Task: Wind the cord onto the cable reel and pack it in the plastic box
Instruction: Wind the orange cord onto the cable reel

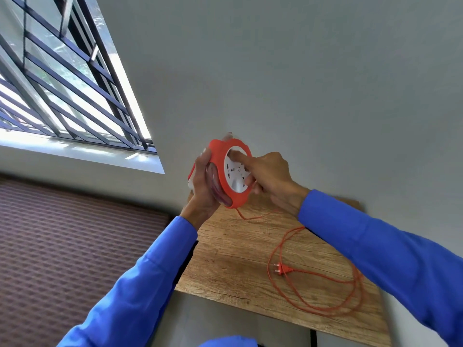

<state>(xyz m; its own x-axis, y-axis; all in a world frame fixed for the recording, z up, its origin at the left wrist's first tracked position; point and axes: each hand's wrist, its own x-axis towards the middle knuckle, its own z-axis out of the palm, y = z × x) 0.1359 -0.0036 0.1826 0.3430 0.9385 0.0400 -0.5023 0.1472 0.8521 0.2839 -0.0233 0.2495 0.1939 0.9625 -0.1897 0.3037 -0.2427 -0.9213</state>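
An orange cable reel [220, 169] with a white socket face is held upright above the far end of a wooden table [225, 266]. My left hand [203, 186] grips its rim from the left. My right hand [268, 176] has its index finger pressed on the white centre disc, other fingers curled at the reel's right edge. The orange cord [325, 309] hangs from the reel's bottom and lies in loose loops on the table. Its two-pin plug [281, 268] lies inside the loops. No plastic box is in view.
A grey wall rises right behind the table. A barred window [62, 83] is at the upper left, with a purple patterned surface [62, 246] below it, left of the table. The table's near edge ends above a pale floor.
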